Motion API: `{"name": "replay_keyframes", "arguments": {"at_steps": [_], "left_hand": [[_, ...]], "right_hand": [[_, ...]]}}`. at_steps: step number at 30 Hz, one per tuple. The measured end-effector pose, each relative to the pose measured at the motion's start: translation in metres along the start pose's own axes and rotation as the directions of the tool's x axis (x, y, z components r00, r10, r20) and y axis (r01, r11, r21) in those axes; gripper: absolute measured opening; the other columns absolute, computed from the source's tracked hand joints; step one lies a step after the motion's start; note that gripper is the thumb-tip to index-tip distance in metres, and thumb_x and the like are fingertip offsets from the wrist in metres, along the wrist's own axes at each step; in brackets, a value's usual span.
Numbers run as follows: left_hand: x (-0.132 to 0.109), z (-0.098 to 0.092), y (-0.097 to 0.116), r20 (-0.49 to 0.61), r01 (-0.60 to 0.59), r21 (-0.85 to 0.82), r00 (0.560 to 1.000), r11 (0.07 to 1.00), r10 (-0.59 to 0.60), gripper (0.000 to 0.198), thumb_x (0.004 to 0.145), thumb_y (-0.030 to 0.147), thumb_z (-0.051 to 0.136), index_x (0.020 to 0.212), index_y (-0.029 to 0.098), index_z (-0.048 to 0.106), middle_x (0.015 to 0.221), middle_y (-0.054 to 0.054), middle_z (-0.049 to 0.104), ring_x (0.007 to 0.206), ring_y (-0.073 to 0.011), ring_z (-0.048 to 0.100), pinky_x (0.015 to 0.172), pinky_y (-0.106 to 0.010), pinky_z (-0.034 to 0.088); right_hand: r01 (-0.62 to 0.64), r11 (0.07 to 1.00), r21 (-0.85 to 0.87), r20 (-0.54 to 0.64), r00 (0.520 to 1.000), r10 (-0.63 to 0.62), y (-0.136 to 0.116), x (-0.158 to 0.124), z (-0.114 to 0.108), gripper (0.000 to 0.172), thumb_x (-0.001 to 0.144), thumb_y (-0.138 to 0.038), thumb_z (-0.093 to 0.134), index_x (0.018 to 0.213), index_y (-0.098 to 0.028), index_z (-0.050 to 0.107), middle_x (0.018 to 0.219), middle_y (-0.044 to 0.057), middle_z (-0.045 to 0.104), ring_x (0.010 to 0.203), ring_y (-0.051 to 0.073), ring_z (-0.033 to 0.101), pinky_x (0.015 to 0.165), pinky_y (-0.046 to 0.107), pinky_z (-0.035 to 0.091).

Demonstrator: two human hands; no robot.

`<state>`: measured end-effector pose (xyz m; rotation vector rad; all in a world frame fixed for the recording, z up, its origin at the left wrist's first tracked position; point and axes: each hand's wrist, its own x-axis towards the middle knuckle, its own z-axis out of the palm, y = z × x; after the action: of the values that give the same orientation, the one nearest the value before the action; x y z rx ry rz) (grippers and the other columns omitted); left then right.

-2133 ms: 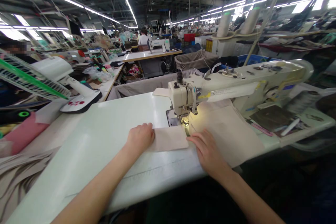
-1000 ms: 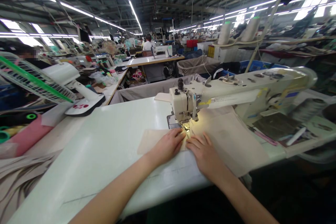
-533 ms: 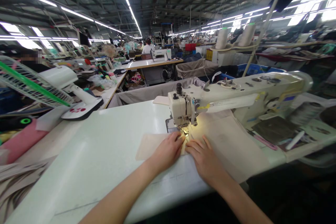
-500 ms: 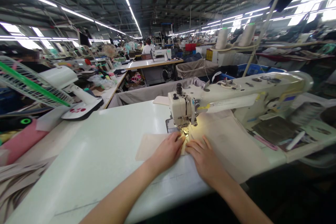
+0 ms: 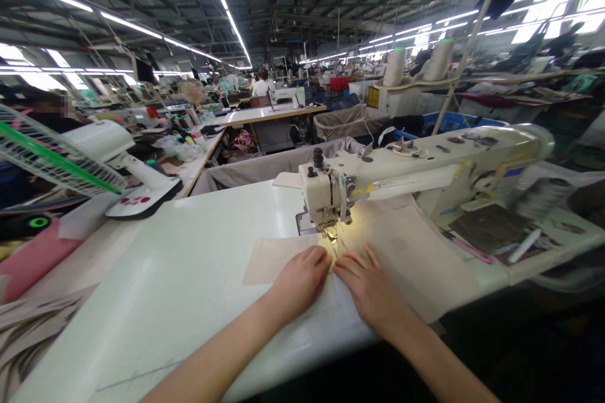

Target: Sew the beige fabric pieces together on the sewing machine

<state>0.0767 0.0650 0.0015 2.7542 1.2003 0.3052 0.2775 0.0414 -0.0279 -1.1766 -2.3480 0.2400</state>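
Observation:
A beige sewing machine [image 5: 326,192] stands before me, its lamp lighting the needle and presser foot [image 5: 333,238]. Under the foot run beige fabric pieces: a small fabric panel [image 5: 267,259] on the left and a larger fabric panel [image 5: 416,258] spread to the right. My left hand [image 5: 303,277] is closed, its bent fingertips gripping the fabric edge just in front of the foot. Close beside it, my right hand [image 5: 367,283] holds the fabric at the seam, forefinger pointing left and another finger spread out on the cloth. Both thumbs are mostly hidden.
A white fan with green trim [image 5: 101,145] stands left. A fabric-lined bin [image 5: 265,167] lies beyond the pale tabletop [image 5: 198,252]. On the right are a pink-handled tool [image 5: 475,250], a grey thread cone [image 5: 543,196] and a pole [image 5: 466,56]. Another person [image 5: 261,85] sits farther back.
My left hand has drawn back slightly from the presser foot, toward me. My right hand stays almost in place on the fabric. The whole view has shifted a little.

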Motion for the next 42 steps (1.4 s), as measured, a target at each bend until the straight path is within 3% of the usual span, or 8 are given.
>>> {"name": "replay_keyframes", "arguments": {"at_steps": [5, 15, 21, 29, 33, 36, 39, 42], "left_hand": [[-0.011, -0.004, 0.008, 0.016, -0.087, -0.026, 0.996, 0.996, 0.088, 0.023, 0.101, 0.018, 0.039, 0.106, 0.015, 0.061, 0.104, -0.01, 0.063, 0.103, -0.0222, 0.061, 0.093, -0.036, 0.055], [0.01, -0.004, -0.027, -0.031, -0.093, -0.019, 0.995, 0.995, 0.092, 0.029, 0.1, 0.02, 0.038, 0.09, 0.015, 0.064, 0.094, -0.01, 0.062, 0.094, -0.0217, 0.061, 0.086, -0.035, 0.055], [0.022, -0.008, -0.045, -0.068, -0.1, -0.069, 0.993, 0.993, 0.096, 0.029, 0.1, 0.02, 0.039, 0.098, 0.015, 0.067, 0.104, -0.011, 0.065, 0.105, -0.0216, 0.062, 0.096, -0.034, 0.053], [0.022, -0.01, -0.056, -0.084, -0.1, -0.056, 0.992, 0.993, 0.096, 0.029, 0.099, 0.021, 0.04, 0.117, 0.017, 0.063, 0.113, -0.011, 0.065, 0.109, -0.022, 0.061, 0.099, -0.037, 0.051], [0.016, -0.014, -0.05, -0.087, -0.016, 0.014, 0.996, 1.0, 0.017, 0.031, 0.098, 0.024, 0.046, 0.126, 0.021, 0.058, 0.122, -0.01, 0.061, 0.114, -0.024, 0.057, 0.099, -0.041, 0.049], [0.011, -0.018, -0.035, -0.033, 0.028, 0.077, 0.999, 0.997, -0.026, 0.023, 0.099, 0.026, 0.046, 0.113, 0.019, 0.063, 0.109, -0.009, 0.063, 0.104, -0.0246, 0.058, 0.091, -0.04, 0.051], [0.006, -0.017, -0.016, 0.018, -0.001, 0.065, 1.0, 0.998, 0.0, 0.021, 0.099, 0.025, 0.044, 0.098, 0.017, 0.064, 0.098, -0.008, 0.062, 0.096, -0.0236, 0.058, 0.086, -0.039, 0.051], [0.001, -0.014, -0.002, 0.026, -0.028, 0.036, 0.999, 0.999, 0.027, 0.018, 0.097, 0.02, 0.045, 0.1, 0.016, 0.063, 0.1, -0.009, 0.062, 0.098, -0.0238, 0.057, 0.088, -0.039, 0.052]], "right_hand": [[0.003, 1.0, 0.01, 0.003, 1.0, -0.003, -0.001, -0.003, -0.003, 0.044, 0.096, -0.004, 0.039, 0.125, -0.026, 0.063, 0.122, 0.003, 0.068, 0.124, 0.023, 0.052, 0.119, 0.055, 0.013], [-0.038, 0.999, -0.038, 0.058, 0.998, 0.04, 0.004, 0.034, -0.004, 0.034, 0.1, -0.008, 0.041, 0.114, -0.023, 0.068, 0.121, 0.006, 0.068, 0.122, 0.023, 0.053, 0.118, 0.057, 0.015], [-0.055, 0.997, -0.053, 0.042, 0.997, 0.057, 0.007, 0.045, -0.001, 0.033, 0.1, -0.009, 0.042, 0.116, -0.022, 0.067, 0.12, 0.007, 0.068, 0.123, 0.024, 0.051, 0.118, 0.057, 0.016], [-0.034, 0.999, -0.033, 0.006, 0.999, 0.034, 0.004, 0.028, 0.001, 0.041, 0.097, -0.004, 0.038, 0.119, -0.022, 0.066, 0.123, 0.008, 0.067, 0.123, 0.023, 0.053, 0.118, 0.059, 0.015], [-0.037, 0.998, -0.042, -0.003, 0.999, 0.037, 0.0, 0.02, 0.002, 0.042, 0.096, -0.003, 0.036, 0.12, -0.022, 0.066, 0.125, 0.008, 0.067, 0.125, 0.023, 0.052, 0.119, 0.057, 0.015], [-0.047, 0.998, -0.03, -0.022, 0.999, 0.047, -0.005, 0.016, -0.001, 0.041, 0.097, -0.004, 0.036, 0.122, -0.021, 0.064, 0.125, 0.008, 0.066, 0.123, 0.022, 0.053, 0.118, 0.055, 0.017], [-0.028, 0.999, -0.016, -0.03, 0.999, 0.027, -0.008, 0.01, -0.005, 0.032, 0.1, -0.011, 0.04, 0.118, -0.021, 0.064, 0.12, 0.007, 0.067, 0.121, 0.022, 0.054, 0.118, 0.054, 0.019], [-0.018, 1.0, -0.017, -0.029, 0.999, 0.017, -0.01, 0.005, -0.007, 0.025, 0.102, -0.017, 0.044, 0.113, -0.021, 0.066, 0.117, 0.005, 0.068, 0.12, 0.021, 0.055, 0.118, 0.055, 0.018]]}}
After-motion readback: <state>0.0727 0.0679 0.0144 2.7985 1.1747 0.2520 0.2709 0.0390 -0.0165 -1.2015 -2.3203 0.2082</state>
